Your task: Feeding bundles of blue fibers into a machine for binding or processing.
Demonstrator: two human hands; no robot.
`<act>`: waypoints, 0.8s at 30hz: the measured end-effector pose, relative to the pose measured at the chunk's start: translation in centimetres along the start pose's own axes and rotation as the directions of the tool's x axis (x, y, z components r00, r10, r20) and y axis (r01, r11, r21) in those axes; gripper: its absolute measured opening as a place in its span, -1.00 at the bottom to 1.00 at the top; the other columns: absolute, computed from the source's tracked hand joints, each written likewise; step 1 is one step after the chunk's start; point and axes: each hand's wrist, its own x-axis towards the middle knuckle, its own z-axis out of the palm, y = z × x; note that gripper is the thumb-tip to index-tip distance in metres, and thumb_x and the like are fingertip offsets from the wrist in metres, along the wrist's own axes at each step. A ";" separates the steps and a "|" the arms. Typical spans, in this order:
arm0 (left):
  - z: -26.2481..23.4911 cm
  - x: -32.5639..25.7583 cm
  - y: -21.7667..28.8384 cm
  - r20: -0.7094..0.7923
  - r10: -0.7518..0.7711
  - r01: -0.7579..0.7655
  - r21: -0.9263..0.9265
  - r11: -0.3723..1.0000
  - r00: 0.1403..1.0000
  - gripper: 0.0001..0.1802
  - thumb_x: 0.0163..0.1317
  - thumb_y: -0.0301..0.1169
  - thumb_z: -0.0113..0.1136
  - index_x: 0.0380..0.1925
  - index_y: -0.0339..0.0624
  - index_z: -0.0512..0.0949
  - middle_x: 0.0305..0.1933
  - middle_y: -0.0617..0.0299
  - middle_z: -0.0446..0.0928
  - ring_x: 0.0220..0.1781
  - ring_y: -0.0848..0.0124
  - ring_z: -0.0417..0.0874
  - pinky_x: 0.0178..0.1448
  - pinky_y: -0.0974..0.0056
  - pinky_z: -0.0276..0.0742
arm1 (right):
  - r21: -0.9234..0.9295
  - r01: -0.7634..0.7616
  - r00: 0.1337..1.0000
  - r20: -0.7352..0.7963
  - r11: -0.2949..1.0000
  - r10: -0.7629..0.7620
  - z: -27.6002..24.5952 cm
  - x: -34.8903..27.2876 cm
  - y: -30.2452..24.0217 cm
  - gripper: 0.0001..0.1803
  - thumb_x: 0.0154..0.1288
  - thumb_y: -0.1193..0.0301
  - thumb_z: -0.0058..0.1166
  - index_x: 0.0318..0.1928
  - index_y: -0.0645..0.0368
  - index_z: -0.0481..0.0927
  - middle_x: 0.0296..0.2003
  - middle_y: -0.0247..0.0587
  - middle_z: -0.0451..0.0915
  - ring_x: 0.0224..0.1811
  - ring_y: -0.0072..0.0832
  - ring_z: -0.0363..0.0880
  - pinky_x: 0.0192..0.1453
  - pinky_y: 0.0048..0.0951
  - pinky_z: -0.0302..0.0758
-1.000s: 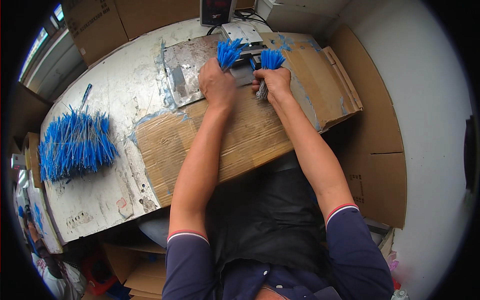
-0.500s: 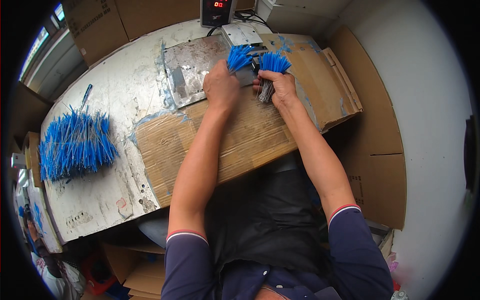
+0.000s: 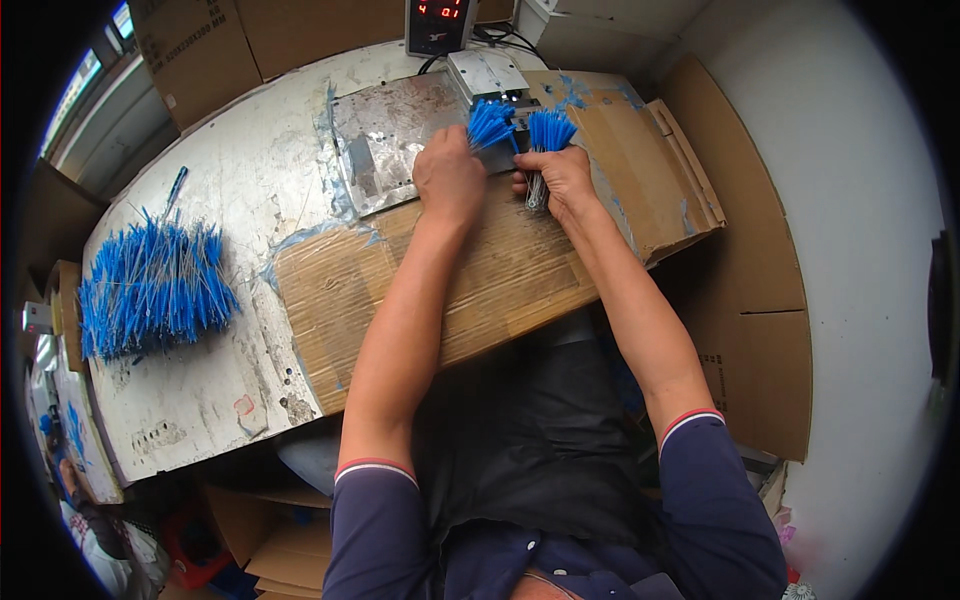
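Note:
My left hand (image 3: 449, 178) grips a bundle of thin blue-tipped pieces (image 3: 490, 123), its blue ends fanning up toward a small metal machine (image 3: 487, 75). My right hand (image 3: 560, 180) holds a second blue-tipped bundle (image 3: 549, 131), with pale stems hanging below the fist. Both hands rest close together at the far edge of a cardboard sheet (image 3: 480, 290), just in front of the machine's block.
A large heap of blue-tipped pieces (image 3: 150, 285) lies on the worn white table (image 3: 220, 180) at the left. A metal plate (image 3: 385, 150) sits beside the machine, a display box with red digits (image 3: 438, 22) behind it. Cardboard panels (image 3: 745, 250) line the right side.
Both hands with their bundles have shifted slightly right and closer to the machine; the right hand's bundle has tilted more upright.

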 end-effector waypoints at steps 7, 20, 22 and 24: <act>0.1 0.2 0.0 -0.024 -0.175 0.175 -0.019 0.984 0.984 -0.82 0.18 -0.50 0.22 -0.20 -0.21 0.52 -0.31 -0.10 0.68 -0.24 -0.10 0.72 -0.12 -0.09 0.55 | -0.054 -0.004 0.999 -0.043 0.999 0.002 1.3 0.4 -0.4 -0.91 0.12 0.73 0.22 -0.44 0.47 0.56 -0.53 0.03 0.61 -0.59 -0.25 0.67 -0.60 -0.31 0.64; 0.0 0.4 -0.2 -0.071 -0.242 0.233 -0.118 0.965 0.968 -0.82 0.23 -0.48 0.22 -0.20 -0.20 0.47 -0.35 -0.14 0.66 -0.24 -0.18 0.70 -0.13 -0.15 0.50 | -0.121 -0.017 0.991 -0.132 0.993 0.001 2.4 1.1 -1.0 -0.92 0.14 0.74 0.22 -0.43 0.50 0.56 -0.51 0.10 0.63 -0.59 -0.22 0.68 -0.62 -0.28 0.66; 0.1 0.4 -0.3 -0.149 -0.207 0.193 -0.100 0.976 0.967 -0.78 0.16 -0.53 0.24 -0.18 -0.21 0.50 -0.31 -0.08 0.65 -0.21 -0.11 0.67 -0.13 -0.11 0.51 | -0.145 -0.018 0.989 -0.145 0.989 -0.003 2.5 1.2 -1.0 -0.92 0.13 0.75 0.22 -0.43 0.51 0.56 -0.50 0.11 0.63 -0.58 -0.21 0.69 -0.62 -0.27 0.66; 0.2 0.4 -0.3 -0.186 -0.177 0.161 -0.097 0.982 0.967 -0.78 0.16 -0.54 0.23 -0.18 -0.21 0.50 -0.31 -0.08 0.64 -0.21 -0.11 0.67 -0.12 -0.11 0.51 | -0.125 -0.011 0.989 -0.146 0.992 -0.007 2.5 1.2 -0.9 -0.91 0.13 0.73 0.23 -0.42 0.50 0.56 -0.50 0.09 0.63 -0.59 -0.21 0.69 -0.62 -0.27 0.66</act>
